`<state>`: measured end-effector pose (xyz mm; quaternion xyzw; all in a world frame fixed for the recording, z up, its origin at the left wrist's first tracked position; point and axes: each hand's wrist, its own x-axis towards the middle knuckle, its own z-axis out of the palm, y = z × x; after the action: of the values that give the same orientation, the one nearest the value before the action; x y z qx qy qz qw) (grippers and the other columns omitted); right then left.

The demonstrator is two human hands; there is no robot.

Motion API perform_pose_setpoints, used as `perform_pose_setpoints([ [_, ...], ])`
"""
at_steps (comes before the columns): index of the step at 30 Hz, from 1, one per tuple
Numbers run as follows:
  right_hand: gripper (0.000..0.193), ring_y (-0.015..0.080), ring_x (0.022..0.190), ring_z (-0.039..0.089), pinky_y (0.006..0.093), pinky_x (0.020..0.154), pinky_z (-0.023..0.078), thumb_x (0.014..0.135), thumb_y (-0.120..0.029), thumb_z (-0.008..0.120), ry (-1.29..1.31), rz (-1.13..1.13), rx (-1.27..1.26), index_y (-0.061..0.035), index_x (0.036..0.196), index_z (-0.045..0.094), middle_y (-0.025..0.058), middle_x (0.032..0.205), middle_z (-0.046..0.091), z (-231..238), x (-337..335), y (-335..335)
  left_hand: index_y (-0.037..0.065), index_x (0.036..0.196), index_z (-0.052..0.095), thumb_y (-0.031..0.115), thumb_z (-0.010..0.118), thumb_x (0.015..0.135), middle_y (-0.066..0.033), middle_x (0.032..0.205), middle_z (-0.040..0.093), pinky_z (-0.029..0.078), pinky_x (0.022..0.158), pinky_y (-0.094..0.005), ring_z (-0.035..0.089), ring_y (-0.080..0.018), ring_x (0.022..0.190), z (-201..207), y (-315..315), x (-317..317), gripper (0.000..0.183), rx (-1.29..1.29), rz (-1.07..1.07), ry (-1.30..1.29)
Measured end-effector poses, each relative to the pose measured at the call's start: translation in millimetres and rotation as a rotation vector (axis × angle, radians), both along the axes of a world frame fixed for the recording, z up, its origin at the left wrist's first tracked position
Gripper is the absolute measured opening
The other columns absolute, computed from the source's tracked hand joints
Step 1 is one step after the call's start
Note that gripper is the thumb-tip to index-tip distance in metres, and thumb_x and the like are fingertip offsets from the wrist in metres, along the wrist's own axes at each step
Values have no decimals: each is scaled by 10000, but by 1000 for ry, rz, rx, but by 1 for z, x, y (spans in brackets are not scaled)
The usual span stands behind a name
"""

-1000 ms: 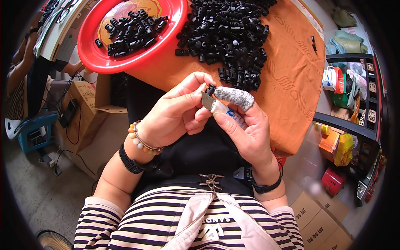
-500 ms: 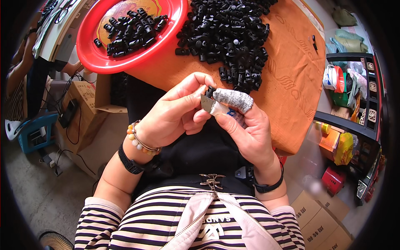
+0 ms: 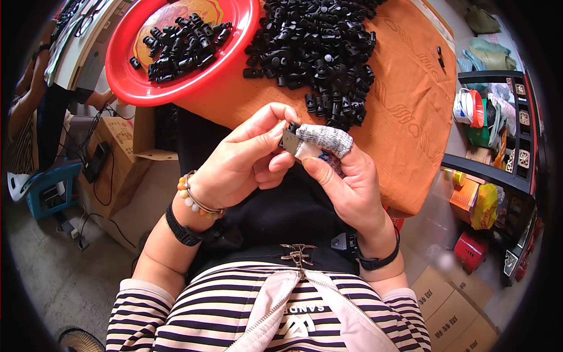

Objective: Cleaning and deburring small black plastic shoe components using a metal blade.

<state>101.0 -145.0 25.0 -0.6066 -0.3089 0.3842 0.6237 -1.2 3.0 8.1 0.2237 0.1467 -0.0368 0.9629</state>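
Above my lap, both hands meet just off the near edge of the orange-covered table (image 3: 404, 146). My left hand (image 3: 246, 149) pinches a small black plastic piece (image 3: 294, 126), which looks like a cord lock, between thumb and index finger; fingers hide most of it. In my right hand (image 3: 356, 186) is a small flat metal blade (image 3: 290, 141) with a white wrapped grip (image 3: 307, 151). The blade lies against the black piece. Grey knit finger sleeves (image 3: 325, 137) cover fingers of that hand. A large heap of similar black pieces (image 3: 316, 53) lies beyond my hands.
At the far left of the table, a red round tray (image 3: 120, 79) holds several black pieces (image 3: 182, 50). Two thin dark bits (image 3: 440, 57) lie on the right. Cardboard boxes (image 3: 448, 311) and a black shelf (image 3: 489, 173) stand rightward. Another person's hand (image 3: 102, 98) shows at left.
The blade has turned slightly and shifted a little left against the black piece. Both hands otherwise keep nearly the same grip and place.
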Motion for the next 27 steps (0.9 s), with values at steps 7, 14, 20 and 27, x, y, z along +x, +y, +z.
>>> perform_pose_setpoints([
  [7, 308, 80, 1024, 486, 215, 886, 376, 919, -79, 490, 175, 1, 85, 26, 1208, 464, 56, 1129, 550, 3, 5, -2, 102, 1140, 405, 184, 431, 934, 9, 626, 391, 243, 414, -180, 302, -54, 460, -3, 1, 2, 224, -120, 4, -2],
  [14, 374, 88, 1017, 490, 222, 880, 388, 906, -105, 532, 216, -151, 24, 37, 1235, 425, 64, 1119, 543, 4, 5, 5, 123, 1137, 418, 190, 426, 933, 7, 648, 415, 242, 424, -181, 293, -54, 475, -5, 0, 1, 215, -136, -34, -29],
  [20, 429, 77, 902, 541, 210, 799, 453, 843, -28, 605, 161, -127, 110, 46, 1221, 415, 83, 1052, 564, 0, 3, 22, 133, 1114, 421, 203, 413, 940, 8, 677, 443, 247, 441, -180, 293, -54, 490, -1, -5, 3, 188, -123, -118, -36],
  [27, 365, 55, 870, 531, 186, 763, 443, 871, -97, 591, 82, -229, 125, 43, 1182, 460, 51, 1003, 579, -1, 1, 21, 153, 1110, 420, 212, 420, 942, 11, 671, 430, 258, 445, -183, 300, -56, 485, -4, 1, 2, 178, -159, -84, -47],
])
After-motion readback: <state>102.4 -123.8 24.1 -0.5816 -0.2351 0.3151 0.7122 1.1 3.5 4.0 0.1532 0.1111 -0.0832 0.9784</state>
